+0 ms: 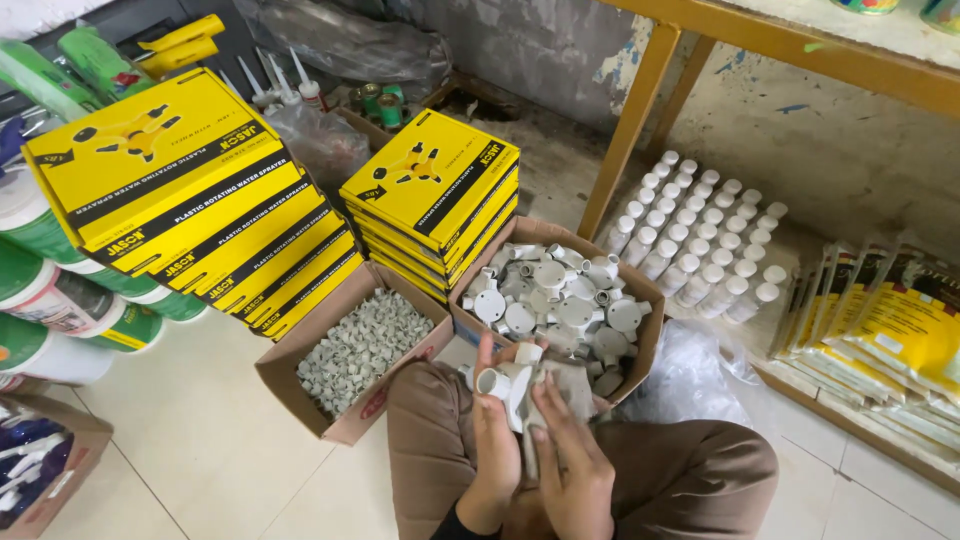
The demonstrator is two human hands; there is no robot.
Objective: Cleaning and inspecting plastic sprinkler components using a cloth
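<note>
Both your hands clasp the white pipe fitting [508, 385], left hand [495, 440] beside right hand [570, 455]; its open socket faces left, the box [640, 345] just ahead.

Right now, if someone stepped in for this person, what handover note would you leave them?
Left hand: holds a white plastic junction box by its spout end.
Right hand: wiping it with a grey cloth.
Cardboard box ahead, past the knees, is heaped with more white junction boxes.
Smaller carton to its left holds small grey clips.
Done: cannot tell which pieces are already wiped.
Left: the one in hand, not yet put down.
</note>
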